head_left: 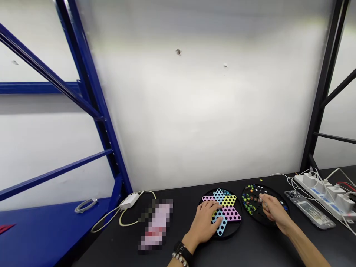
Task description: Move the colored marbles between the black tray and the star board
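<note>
A matt black desk (250, 246) runs along a plain white wall (194, 111). A blue steel rack (91, 96) stands at its left end and a black steel rack (324, 89) at its right.

On the desk near the front lies a round black checkers board with a pastel star of holes (232, 214). Just beside it on the right is a round black tray of coloured glass marbles (249, 203).

The left grip (207, 218) rests released, fingers spread flat on the star. The right grip (274, 209) sits over the tray with its fingertips drawn together; whether they pinch a marble cannot be told.

Right of the tray lie a phone in a clear case (308, 209) and a white power strip with plugs and cables (325, 193), crowding that edge. To the left are a blurred pink packet (157, 222) and a white charger with a looped cord (129, 200). Bare desk lies open in front of the board and between packet and board.
</note>
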`<state>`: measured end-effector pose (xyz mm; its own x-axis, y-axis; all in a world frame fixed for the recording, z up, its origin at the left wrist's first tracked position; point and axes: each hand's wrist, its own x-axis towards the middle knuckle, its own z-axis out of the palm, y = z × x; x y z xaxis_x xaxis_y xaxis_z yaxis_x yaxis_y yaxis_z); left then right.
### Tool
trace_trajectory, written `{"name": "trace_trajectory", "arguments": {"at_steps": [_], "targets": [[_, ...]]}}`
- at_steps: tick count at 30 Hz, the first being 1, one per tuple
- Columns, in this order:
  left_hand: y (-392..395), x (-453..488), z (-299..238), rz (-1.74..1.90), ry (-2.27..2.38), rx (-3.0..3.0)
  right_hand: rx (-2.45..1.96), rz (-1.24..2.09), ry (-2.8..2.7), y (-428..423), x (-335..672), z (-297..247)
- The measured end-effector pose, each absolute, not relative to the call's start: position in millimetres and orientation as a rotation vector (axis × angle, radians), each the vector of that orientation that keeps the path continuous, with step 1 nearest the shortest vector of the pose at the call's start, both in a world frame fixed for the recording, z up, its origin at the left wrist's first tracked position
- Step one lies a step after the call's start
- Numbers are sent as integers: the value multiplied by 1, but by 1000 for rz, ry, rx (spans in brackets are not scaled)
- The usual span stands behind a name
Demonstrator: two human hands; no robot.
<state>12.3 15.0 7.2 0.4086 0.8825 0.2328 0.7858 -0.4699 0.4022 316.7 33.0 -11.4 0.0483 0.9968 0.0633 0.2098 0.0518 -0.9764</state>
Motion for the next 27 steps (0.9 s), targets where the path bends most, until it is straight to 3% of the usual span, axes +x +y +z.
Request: {"name": "trace_trajectory", "arguments": {"at_steps": [4,15,22,27], "targets": [[15,12,7,627,1465,2431,-1065,1302,-947,55,288,10],[17,12,1,614,1474,2451,-1303,294,-1987,80,207,-37],[16,13,5,595,1461,2423,-1378,67,-2169,76,216,-34],[16,13,3,623,1454,2435,-1476,88,-2240,63,224,-30]]}}
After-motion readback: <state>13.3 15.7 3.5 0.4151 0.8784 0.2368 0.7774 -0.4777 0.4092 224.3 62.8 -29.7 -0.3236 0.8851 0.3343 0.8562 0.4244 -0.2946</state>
